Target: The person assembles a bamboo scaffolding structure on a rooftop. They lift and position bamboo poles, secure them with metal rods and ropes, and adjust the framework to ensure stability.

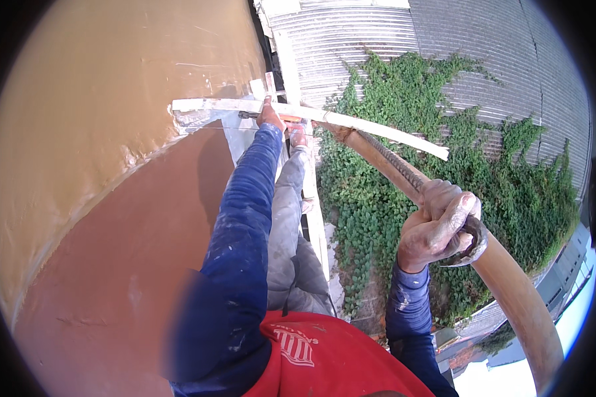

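Crossing the pole (518, 286) near the left grip (269, 116): pale strip (308, 112), vines (367, 192) beyond.

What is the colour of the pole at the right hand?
Tan; the pole shows best in the head view.
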Demonstrator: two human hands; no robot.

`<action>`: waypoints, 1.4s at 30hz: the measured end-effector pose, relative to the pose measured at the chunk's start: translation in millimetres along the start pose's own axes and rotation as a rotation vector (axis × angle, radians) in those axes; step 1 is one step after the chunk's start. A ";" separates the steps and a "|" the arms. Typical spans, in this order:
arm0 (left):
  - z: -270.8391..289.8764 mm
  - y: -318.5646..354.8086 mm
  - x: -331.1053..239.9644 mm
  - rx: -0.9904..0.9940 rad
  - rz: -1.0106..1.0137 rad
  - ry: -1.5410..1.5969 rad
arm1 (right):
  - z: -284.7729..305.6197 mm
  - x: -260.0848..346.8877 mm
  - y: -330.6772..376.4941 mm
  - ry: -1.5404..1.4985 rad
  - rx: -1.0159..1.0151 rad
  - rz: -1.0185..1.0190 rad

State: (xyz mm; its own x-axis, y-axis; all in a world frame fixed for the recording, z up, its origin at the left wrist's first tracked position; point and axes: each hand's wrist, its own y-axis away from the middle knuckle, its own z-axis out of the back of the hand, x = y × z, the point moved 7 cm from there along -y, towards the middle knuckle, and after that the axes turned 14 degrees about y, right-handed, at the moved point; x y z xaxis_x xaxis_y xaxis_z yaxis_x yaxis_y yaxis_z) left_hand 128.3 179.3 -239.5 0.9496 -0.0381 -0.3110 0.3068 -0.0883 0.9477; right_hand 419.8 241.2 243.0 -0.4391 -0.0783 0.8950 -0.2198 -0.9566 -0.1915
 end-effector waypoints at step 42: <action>-1.0 -47.3 -1.5 0.426 0.126 -0.110 | -23.6 -23.4 -33.2 -0.181 0.362 -0.169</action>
State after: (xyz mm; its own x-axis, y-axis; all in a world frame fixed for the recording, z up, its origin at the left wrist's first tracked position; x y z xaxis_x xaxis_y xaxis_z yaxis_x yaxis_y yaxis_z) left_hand 112.4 184.5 -283.8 0.9584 -0.1786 -0.2228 0.1139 -0.4765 0.8717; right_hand 416.8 281.4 218.9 -0.2566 0.0703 0.9639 0.0588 -0.9944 0.0882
